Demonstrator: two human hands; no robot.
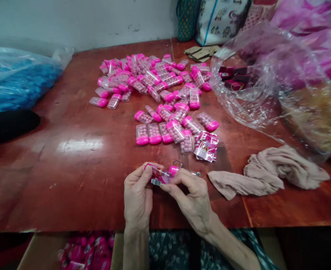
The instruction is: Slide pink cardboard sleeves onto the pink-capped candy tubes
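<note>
Near the table's front edge, my left hand (139,187) is closed on a printed pink wrapper sleeve (160,174) with a barcode, thumb on top. My right hand (192,191) pinches at the sleeve's right end, where a small clear candy box with a pink cap (173,170) shows; fingers partly hide it. A small stack of flat printed wrappers (206,146) lies just beyond. Several clear boxes of pink candy balls (154,133) lie behind that, with a larger pile of the same boxes (143,73) farther back.
A crumpled beige cloth (267,174) lies right of my hands. Behind it spreads a clear plastic bag (272,82) with dark pink wrappers. A bag of blue pieces (16,82) stands left. Below the table edge, an open carton (41,251) holds pink wrapped packs (88,251).
</note>
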